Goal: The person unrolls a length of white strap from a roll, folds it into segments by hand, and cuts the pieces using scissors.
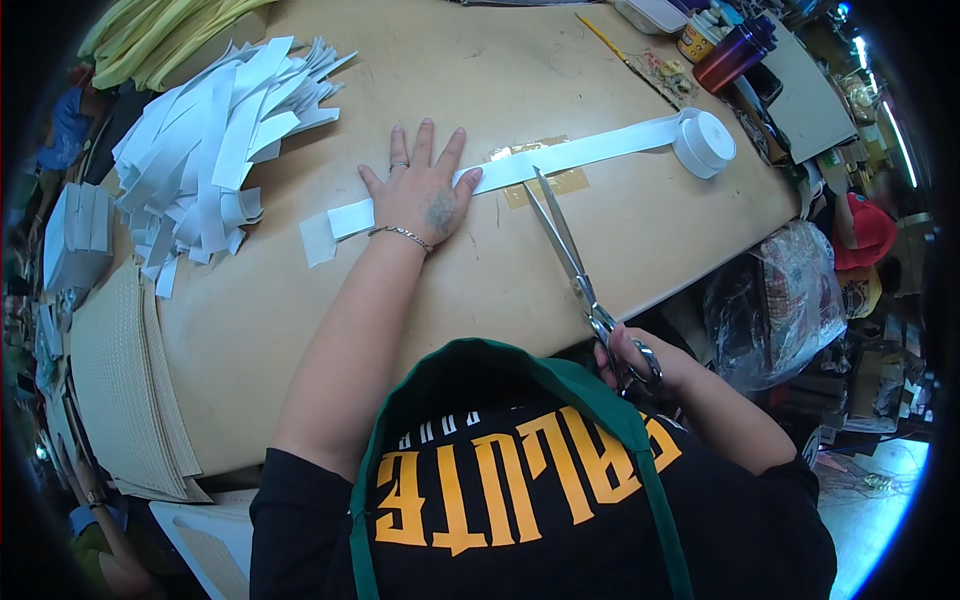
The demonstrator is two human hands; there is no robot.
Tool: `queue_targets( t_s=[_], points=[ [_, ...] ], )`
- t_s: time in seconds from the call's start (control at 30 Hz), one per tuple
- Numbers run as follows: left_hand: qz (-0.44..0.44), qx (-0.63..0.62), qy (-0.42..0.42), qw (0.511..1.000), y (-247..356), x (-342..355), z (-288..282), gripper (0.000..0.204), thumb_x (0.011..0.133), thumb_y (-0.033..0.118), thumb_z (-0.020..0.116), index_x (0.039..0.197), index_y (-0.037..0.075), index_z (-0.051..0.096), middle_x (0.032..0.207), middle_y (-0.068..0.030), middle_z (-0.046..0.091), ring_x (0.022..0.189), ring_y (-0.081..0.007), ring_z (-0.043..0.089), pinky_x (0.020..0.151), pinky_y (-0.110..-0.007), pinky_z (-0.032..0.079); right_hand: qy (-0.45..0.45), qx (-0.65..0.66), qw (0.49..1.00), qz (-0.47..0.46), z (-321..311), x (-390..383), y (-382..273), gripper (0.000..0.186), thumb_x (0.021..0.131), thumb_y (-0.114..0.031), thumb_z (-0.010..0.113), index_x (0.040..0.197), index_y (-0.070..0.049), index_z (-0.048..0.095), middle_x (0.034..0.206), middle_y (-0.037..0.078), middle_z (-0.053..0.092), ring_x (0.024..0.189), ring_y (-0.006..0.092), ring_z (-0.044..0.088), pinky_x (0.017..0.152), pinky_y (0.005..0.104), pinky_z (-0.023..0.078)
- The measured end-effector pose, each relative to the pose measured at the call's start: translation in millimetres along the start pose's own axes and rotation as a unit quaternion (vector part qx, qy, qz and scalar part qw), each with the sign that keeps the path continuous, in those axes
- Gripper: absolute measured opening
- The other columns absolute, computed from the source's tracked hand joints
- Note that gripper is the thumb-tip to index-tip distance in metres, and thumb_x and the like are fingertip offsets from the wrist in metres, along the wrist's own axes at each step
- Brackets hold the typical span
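My left hand lies flat with fingers spread, pressing a white strip against the table. The strip runs to the right up to a white roll, from which it unwinds. Its left end rests by a pale piece of tape stuck to the tabletop. In my right hand are large metal scissors, gripped by the handles near the table's front edge. Their blades are slightly parted, with the tips just below the strip. Brown tape on the table lies partly under the strip.
A heap of cut white strips sits at the left, near yellow fabric. Textured sheets are stacked at the left edge. A paintbrush and a purple-red bottle are far right. Beyond the right edge is a plastic-wrapped bundle.
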State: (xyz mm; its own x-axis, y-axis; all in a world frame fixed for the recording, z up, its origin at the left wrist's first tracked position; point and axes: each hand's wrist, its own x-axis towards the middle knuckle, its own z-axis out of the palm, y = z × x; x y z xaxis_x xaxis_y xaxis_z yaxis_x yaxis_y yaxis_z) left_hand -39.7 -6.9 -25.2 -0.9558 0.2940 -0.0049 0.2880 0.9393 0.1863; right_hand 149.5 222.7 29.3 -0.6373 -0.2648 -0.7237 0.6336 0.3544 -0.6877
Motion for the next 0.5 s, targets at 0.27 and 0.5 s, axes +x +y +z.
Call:
queue_targets(
  t_s=[0.27,0.5],
  points=[
    [-0.005,0.003,-0.021,1.000,4,-1,-8,0.054,0.093,0.051,0.032,0.143,0.030,0.028,0.152,-0.0053,0.017,0.141,-0.0312,0.008,0.103,-0.068,0.013,0.045,-0.010,0.999,0.016,9,15,-20,0.076,0.075,-0.081,0.034,0.077,-0.007,0.049,0.061,0.006,0.054,0.057,0.0122,0.052,0.052,0.0223,0.042],
    [0.004,-0.007,0.004,1.000,0,-1,-2,0.054,0.092,0.050,0.036,0.141,0.029,0.031,0.151,-0.0075,0.019,0.140,-0.0341,0.011,0.099,-0.072,0.014,0.071,0.011,0.997,0.030,12,29,-39,0.077,0.074,-0.082,0.036,0.074,-0.007,0.049,0.059,0.006,0.052,0.053,0.0125,0.052,0.051,0.0223,0.042]
  ],
)
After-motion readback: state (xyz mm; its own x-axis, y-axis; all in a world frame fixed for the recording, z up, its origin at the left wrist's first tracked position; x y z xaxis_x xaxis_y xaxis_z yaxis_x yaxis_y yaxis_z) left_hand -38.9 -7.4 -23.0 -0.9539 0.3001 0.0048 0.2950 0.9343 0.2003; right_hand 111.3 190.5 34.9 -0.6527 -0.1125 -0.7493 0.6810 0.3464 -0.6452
